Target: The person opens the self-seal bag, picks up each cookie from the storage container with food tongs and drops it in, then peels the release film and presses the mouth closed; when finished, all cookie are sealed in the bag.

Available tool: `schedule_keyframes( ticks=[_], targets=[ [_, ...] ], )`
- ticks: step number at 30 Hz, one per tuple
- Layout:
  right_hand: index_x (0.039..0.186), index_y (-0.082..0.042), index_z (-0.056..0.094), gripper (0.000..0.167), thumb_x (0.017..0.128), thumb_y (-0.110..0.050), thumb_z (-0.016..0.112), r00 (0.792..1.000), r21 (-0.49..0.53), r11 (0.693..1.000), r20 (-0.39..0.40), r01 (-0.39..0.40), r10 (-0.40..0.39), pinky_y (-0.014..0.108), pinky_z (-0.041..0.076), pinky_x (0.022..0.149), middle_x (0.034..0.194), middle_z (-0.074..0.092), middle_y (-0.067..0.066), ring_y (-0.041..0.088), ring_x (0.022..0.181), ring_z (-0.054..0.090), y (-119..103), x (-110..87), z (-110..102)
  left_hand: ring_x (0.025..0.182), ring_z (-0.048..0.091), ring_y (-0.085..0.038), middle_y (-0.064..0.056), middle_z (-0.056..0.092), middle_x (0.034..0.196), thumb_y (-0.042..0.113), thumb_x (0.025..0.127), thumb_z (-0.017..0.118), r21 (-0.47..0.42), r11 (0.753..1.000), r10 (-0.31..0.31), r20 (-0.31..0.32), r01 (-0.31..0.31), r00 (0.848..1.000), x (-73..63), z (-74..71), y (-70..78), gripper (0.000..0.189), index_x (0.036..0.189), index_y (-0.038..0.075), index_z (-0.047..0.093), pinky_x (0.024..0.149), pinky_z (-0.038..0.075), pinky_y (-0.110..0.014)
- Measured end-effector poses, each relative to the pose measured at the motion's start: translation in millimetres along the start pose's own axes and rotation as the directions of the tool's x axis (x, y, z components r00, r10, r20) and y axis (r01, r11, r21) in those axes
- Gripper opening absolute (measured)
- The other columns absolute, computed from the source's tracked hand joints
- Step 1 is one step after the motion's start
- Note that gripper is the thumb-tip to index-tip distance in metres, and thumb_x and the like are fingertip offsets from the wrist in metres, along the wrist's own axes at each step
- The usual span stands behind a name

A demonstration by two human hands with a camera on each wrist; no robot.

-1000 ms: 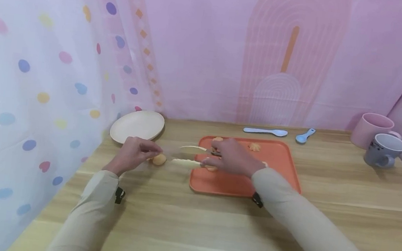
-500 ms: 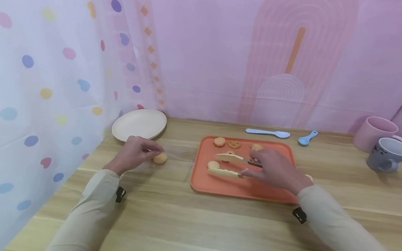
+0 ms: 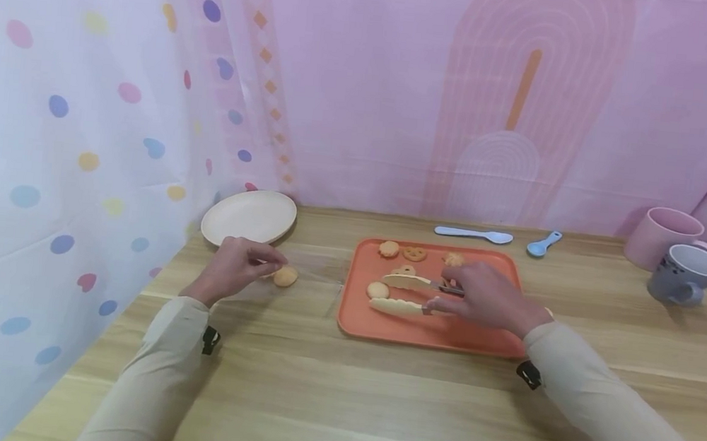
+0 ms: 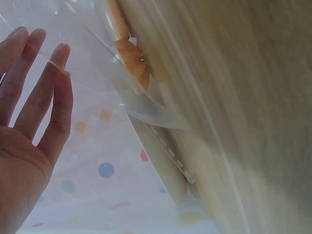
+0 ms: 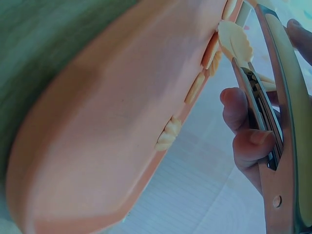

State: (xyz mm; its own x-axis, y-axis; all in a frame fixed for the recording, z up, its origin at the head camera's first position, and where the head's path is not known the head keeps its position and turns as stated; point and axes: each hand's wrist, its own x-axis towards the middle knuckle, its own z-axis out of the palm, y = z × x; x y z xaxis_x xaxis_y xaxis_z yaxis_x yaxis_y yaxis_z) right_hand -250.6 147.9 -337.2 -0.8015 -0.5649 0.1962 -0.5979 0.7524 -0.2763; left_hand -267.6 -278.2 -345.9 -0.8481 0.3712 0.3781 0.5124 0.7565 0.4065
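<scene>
My left hand [image 3: 230, 270] pinches the edge of a clear plastic bag [image 3: 319, 272] between thumb and fingertips, at the tray's left. Tan cookies [image 3: 285, 276] sit inside the bag; the left wrist view shows them through the film [image 4: 132, 59]. Over the orange tray [image 3: 418, 342] my right hand [image 3: 483, 295] grips a pair of food tongs [image 3: 399, 306] with cream scalloped tips. The tips stand apart and hold nothing. A round cookie [image 3: 378, 290] lies on the tray by the tips, and a ring-shaped cookie [image 3: 403, 271] is partly hidden behind the upper tip.
Along the tray's far side lie a ridged cookie [image 3: 389, 249], a pretzel-shaped cookie [image 3: 414, 254] and a flower-like cookie [image 3: 453, 259]. A cream plate [image 3: 248, 216] is at back left. Behind the tray are two blue spoons [image 3: 473, 235]. Pink [image 3: 661, 239] and grey mugs [image 3: 683, 275] stand at right.
My right hand has moved rightward with the tongs, from near the bag to over the tray, and in the last half second hardly moved. The left hand keeps its hold on the bag.
</scene>
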Motion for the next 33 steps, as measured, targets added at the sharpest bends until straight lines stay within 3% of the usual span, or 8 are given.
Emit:
schedule_keyframes(
  ticks=[9,16,22,33],
  targets=[
    [0.072,-0.018,0.055,0.04,0.085,-0.049,0.076,0.999,0.006,0.999,0.007,0.033,-0.033,0.019,0.03,0.051,0.059,0.048,-0.009,0.005,0.056,0.041,-3,4.0,1,0.087,0.077,-0.027,-0.012,0.08,0.094,0.002,0.084,0.078,-0.005,1.0,-0.006,-0.014,0.006,1.0,0.0,5.0,0.3,0.012,0.094,0.005,0.081,0.076,0.064,-0.038],
    [0.07,-0.018,0.053,0.038,0.087,-0.043,0.076,0.997,0.011,0.998,-0.044,0.056,-0.056,0.019,0.031,0.051,0.059,0.053,-0.011,0.003,0.055,0.041,-1,2.9,6,0.09,0.077,-0.028,-0.012,0.08,0.095,0.002,0.085,0.077,-0.021,1.0,-0.006,-0.019,0.006,1.0,0.5,5.7,2.0,0.012,0.096,0.005,0.081,0.076,0.064,-0.037],
    [0.07,-0.018,0.052,0.039,0.09,-0.044,0.073,0.996,0.006,0.998,-0.071,0.062,-0.062,0.019,0.031,0.051,0.058,0.046,-0.009,0.004,0.054,0.04,-4,5.2,4,0.086,0.077,-0.027,-0.011,0.08,0.093,0.002,0.084,0.078,-0.024,1.0,0.005,-0.044,-0.006,0.999,3.8,5.8,2.5,0.012,0.095,0.005,0.081,0.075,0.064,-0.037],
    [0.074,-0.019,0.057,0.036,0.088,-0.049,0.074,0.994,0.046,0.995,-0.073,0.089,-0.085,0.02,0.033,0.05,0.057,0.049,-0.009,0.005,0.053,0.041,-28,34.0,8,0.085,0.077,-0.027,-0.011,0.08,0.093,0.002,0.083,0.079,-0.021,1.0,0.011,-0.056,-0.012,0.998,5.3,4.8,1.1,0.012,0.095,0.005,0.081,0.075,0.064,-0.037]
  ],
)
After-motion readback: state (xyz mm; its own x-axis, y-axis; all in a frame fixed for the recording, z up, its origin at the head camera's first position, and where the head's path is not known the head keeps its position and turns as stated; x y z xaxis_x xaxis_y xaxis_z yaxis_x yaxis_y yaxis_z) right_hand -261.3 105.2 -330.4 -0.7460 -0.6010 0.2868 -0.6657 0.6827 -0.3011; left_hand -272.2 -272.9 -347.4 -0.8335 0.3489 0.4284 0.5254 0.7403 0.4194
